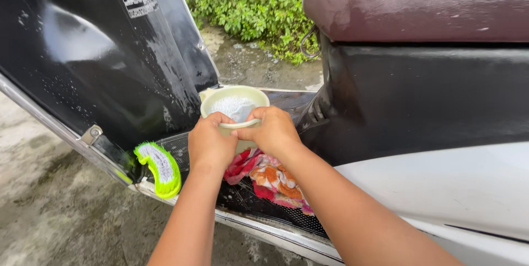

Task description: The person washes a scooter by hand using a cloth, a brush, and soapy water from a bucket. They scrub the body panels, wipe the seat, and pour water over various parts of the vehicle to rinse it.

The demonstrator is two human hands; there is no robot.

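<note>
Bowl (pixel 234 103), pale plastic, foam-filled, on scooter footboard (pixel 275 205); left hand (pixel 208 142) and right hand (pixel 273 131) clasp its near rim; probably light, rigid, soap-slick, best gripped at rim; patterned cloth (pixel 273 180) beneath; green brush (pixel 160 168) beside.

Outdoor setting, daylight lying flat and even. Wet concrete ground (pixel 49 205) is showing damp patches at lower left. A green leafy hedge (pixel 248 7) is growing at top centre, with a muddy strip (pixel 253 65) running below it. A scooter is filling the frame: black front panel (pixel 93 51) beading with droplets, maroon seat (pixel 419 1) glistening, white side panel (pixel 457 194) at right.
</note>
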